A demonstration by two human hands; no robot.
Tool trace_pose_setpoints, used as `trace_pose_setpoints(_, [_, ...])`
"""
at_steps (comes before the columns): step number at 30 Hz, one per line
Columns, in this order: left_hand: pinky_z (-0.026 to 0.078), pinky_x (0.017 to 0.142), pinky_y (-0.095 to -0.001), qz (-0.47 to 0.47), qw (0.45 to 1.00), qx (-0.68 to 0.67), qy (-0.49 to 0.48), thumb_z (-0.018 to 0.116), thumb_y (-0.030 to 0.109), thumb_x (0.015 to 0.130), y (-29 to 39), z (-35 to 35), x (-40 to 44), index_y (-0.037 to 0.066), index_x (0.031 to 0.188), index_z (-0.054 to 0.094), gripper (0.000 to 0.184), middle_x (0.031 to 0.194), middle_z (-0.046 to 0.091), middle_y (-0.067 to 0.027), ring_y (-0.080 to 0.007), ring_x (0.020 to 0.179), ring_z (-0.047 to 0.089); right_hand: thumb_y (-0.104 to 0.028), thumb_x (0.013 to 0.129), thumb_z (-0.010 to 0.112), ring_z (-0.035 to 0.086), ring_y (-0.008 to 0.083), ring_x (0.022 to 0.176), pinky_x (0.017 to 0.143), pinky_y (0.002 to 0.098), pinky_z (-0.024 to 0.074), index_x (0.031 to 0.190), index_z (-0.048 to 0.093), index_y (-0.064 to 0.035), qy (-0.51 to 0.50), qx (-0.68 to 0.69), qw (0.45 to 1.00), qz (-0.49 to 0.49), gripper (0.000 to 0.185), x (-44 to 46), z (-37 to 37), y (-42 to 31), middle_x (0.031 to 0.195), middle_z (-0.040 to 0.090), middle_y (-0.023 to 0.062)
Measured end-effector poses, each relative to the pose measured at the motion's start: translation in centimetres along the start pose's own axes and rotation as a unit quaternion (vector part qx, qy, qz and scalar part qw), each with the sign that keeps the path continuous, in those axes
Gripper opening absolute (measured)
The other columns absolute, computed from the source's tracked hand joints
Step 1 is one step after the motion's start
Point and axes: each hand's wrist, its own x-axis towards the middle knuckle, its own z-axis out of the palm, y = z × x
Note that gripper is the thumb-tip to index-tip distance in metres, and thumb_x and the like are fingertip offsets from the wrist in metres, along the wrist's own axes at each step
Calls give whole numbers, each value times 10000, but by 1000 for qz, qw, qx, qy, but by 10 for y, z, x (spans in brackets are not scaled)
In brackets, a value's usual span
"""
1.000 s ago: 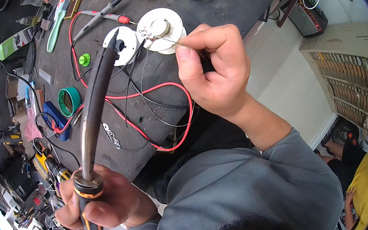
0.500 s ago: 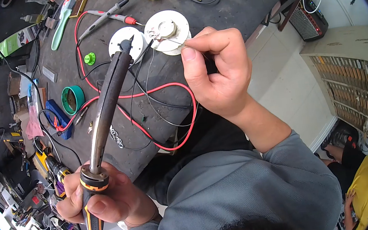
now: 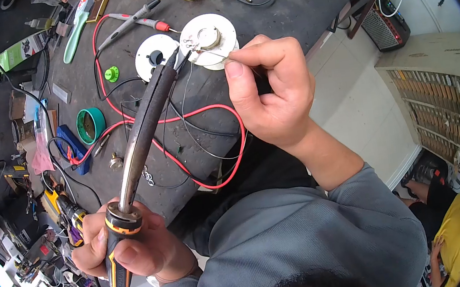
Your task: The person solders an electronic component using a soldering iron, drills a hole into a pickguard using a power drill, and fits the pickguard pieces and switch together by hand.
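My left hand (image 3: 131,247) is wrapped round the black and orange handle of a soldering iron (image 3: 144,125). The iron slants up to the right, and its dark tip is just left of the metal tabs on a white round plate (image 3: 221,27). A small gap seems to separate tip and tabs; contact is hard to judge. My right hand (image 3: 274,83) pinches the end of a thin wire (image 3: 216,53) between thumb and index finger, over the plate's lower right edge. Partly behind the iron lies a white ring (image 3: 144,56).
Red cable (image 3: 202,108) and black cables loop across the dark bench. Left of the iron are a green knob (image 3: 112,74), a teal round container (image 3: 91,125) and a blue tool (image 3: 72,148). A person in a yellow top (image 3: 459,236) is at the lower right.
The iron's tip has moved right, from over the white ring to beside the plate's tabs. My right hand has stayed nearly still over the last half second, still pinching the thin wire.
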Motion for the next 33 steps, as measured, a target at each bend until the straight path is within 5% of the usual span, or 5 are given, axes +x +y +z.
trace_pose_setpoints(12, [338, 534, -225, -218, 898, -345, 166, 572, 246, 1155, 13, -82, 61, -3, 1087, 670, 277, 794, 539, -1, -56, 603, 428, 57, 1012, 669, 627, 95, 723, 673, 262, 531, 1110, 564, 3, -8, 32, 997, 69, 153, -8, -3, -7, 896, 680, 78])
trace_pose_setpoints(18, [388, 582, -224, -69, 927, -210, 303, 685, 186, 1097, -2, -155, 145, -7, 1102, 725, 197, 871, 662, -31, -66, 712, 526, -8, 1066, 632, 647, 87, 746, 672, 255, 543, 1148, 571, 20, -22, 16, 994, 107, 106, -10, -8, -14, 949, 670, 69])
trace_pose_setpoints(28, [429, 638, -253, 133, 960, 247, 5, 772, 289, 1019, -2, -105, 334, -15, 1105, 726, 319, 805, 671, -6, -78, 693, 555, -35, 1074, 605, 662, 123, 691, 639, 278, 555, 1133, 546, 21, -29, 11, 994, 107, 100, -13, -11, -7, 948, 646, 83])
trace_pose_setpoints(30, [579, 827, -390, 116, 973, 180, -90, 738, 147, 1033, -7, -83, 358, 53, 1175, 691, 177, 1031, 803, -121, -295, 923, 763, -32, 1070, 599, 666, 127, 680, 637, 281, 553, 1119, 539, 12, -31, 3, 994, 109, 89, -12, -10, -11, 936, 643, 81])
trace_pose_setpoints(33, [574, 778, -390, 163, 938, 292, -93, 750, 110, 988, 1, -56, 361, -20, 1093, 695, 176, 923, 782, -178, -274, 864, 769, -21, 1059, 586, 662, 137, 668, 626, 290, 539, 1092, 519, 4, -38, -9, 994, 100, 78, -12, -11, -10, 901, 642, 81])
